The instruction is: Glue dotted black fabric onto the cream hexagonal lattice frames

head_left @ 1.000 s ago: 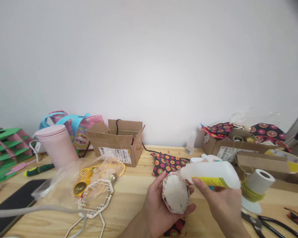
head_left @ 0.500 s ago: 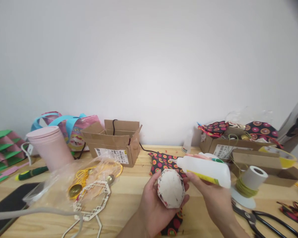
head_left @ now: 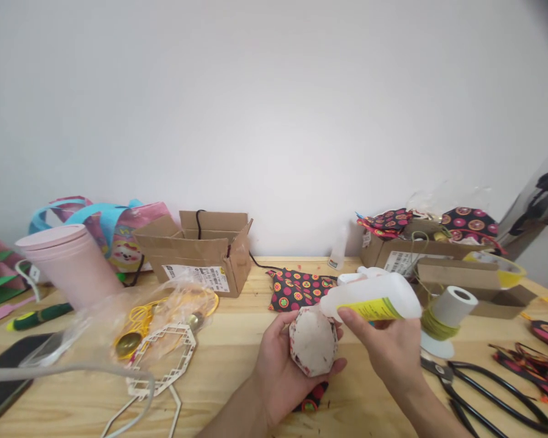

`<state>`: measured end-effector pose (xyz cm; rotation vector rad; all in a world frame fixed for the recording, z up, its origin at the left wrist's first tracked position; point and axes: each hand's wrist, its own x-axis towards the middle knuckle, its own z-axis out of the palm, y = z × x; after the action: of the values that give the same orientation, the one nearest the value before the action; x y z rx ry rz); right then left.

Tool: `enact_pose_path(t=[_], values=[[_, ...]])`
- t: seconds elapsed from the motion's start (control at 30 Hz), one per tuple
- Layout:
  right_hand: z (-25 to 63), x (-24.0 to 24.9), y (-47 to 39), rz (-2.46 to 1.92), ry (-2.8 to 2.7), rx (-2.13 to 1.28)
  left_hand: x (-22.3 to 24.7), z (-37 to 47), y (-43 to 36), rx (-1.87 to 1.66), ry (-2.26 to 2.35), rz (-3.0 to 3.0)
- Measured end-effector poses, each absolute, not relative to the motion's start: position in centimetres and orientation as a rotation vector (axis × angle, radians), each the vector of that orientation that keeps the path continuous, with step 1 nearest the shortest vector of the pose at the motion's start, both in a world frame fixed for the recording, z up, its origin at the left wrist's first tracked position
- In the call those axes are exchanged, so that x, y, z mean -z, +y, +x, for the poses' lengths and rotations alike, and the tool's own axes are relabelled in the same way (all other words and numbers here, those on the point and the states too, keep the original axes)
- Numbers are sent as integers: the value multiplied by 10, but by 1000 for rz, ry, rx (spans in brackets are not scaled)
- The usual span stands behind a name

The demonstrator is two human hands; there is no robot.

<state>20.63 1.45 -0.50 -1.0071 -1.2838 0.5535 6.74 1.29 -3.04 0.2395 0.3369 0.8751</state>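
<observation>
My left hand [head_left: 276, 368] is palm up and cradles a pale octagonal piece [head_left: 313, 342] with dark and red flecks round its rim, its fingers curled behind the far side. My right hand [head_left: 395, 353] grips a white squeeze bottle [head_left: 395, 289] with a yellow label. The bottle lies tilted, its narrow end pointing left at the piece's upper right edge; whether the tip touches is unclear. Behind both hands is a patterned fabric [head_left: 296, 287] in black, red and orange. More such fabric [head_left: 311, 398] shows under my left hand.
On the left are an openwork octagonal frame [head_left: 182, 365], yellow cord in plastic [head_left: 139, 322], a pink tumbler [head_left: 70, 264] and a cardboard box [head_left: 205, 252]. Black-handled scissors [head_left: 493, 389], a cord spool [head_left: 447, 313], a small bottle [head_left: 338, 249] and a filled box [head_left: 406, 258] stand right.
The bottle has come lower and its narrow end now meets the octagonal piece's upper right edge; its yellow label shows more. The view has shifted slightly, and both hands keep their hold.
</observation>
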Motion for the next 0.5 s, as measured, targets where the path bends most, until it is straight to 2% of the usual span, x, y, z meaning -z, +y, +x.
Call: enact_pose_path(t=[0.5], values=[[206,4,12,-975,-1294,-471,28,69,12,-842,367,234]])
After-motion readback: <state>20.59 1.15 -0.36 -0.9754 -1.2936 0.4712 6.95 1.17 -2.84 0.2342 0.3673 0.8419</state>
